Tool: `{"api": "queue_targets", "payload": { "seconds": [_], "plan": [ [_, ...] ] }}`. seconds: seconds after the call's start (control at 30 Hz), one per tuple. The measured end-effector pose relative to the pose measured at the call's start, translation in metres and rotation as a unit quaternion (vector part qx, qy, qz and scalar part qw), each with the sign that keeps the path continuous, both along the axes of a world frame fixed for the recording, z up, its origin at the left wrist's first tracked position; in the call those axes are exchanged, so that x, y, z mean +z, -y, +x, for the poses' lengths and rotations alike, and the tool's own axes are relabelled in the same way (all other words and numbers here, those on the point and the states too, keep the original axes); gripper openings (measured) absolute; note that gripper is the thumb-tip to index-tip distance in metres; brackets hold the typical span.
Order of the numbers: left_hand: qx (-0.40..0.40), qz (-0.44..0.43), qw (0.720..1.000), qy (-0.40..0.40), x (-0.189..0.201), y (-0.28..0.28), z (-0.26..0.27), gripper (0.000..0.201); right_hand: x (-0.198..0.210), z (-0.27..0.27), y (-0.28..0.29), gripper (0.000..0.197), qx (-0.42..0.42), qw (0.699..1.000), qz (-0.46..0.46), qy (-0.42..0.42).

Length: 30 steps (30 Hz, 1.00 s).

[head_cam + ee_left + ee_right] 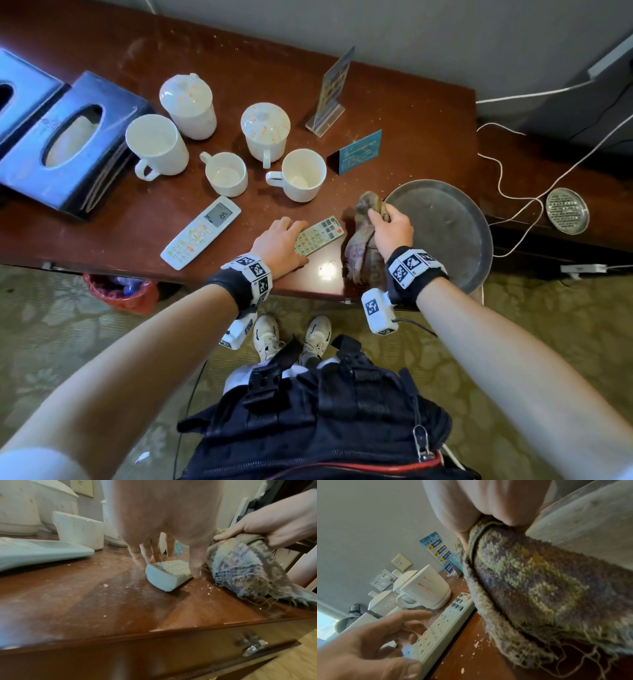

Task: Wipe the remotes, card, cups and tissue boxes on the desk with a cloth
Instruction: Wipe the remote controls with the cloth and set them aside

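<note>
Tissue box cropped, L edge

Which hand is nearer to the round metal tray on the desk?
Right. The right hand, gripping the cloth, is at the left rim of the tray; the left hand is further left, holding the small remote.

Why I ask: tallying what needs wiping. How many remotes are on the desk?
2. The display remote lies left of the left hand; the keypad remote sits under that hand, beside the cloth. None seems hidden.

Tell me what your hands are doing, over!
Left hand pinching small remote by its sides. Right hand gripping cloth, right beside it. Cup close behind, crumbs on desk.
</note>
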<state>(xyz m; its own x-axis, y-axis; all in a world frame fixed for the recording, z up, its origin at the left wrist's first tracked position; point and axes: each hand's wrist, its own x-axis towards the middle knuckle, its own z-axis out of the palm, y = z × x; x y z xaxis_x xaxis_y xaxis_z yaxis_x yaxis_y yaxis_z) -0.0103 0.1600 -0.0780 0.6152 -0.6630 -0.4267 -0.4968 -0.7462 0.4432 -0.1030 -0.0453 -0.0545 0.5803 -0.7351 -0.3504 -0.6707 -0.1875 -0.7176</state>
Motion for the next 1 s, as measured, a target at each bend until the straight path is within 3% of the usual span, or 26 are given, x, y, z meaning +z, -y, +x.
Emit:
{"api": "queue_targets", "payload": {
  "seconds": [0.1, 0.23, 0.33, 0.43, 0.77, 1.0],
  "plan": [
    [0.012, -0.002, 1.000, 0.008, 0.001, -0.012, 0.002, 0.087, 0.002, 0.007, -0.005, 0.036, 0.023, 0.999, -0.040, -0.002],
    [0.022, 0.013, 1.000, 0.016, -0.003, -0.036, 0.011, 0.079, -0.002, 0.015, -0.031, 0.038, 0.081, 0.995, -0.052, 0.004],
    [0.019, 0.014, 1.000, 0.009, -0.007, -0.043, 0.010, 0.075, -0.008, 0.014, -0.054, 0.044, 0.183, 0.981, -0.057, -0.015],
    [0.003, 0.006, 1.000, 0.007, -0.012, -0.042, 0.006, 0.070, -0.015, 0.013, -0.067, 0.049, 0.280, 0.953, -0.081, -0.087],
    [-0.023, -0.026, 0.999, 0.009, -0.019, -0.041, 0.004, 0.067, -0.045, 0.016, -0.098, 0.034, 0.218, 0.963, -0.147, -0.053],
    [-0.001, -0.039, 0.999, 0.001, -0.021, -0.037, 0.002, 0.056, -0.049, -0.009, -0.092, 0.033, 0.312, 0.928, -0.204, 0.028]
  ]
}}
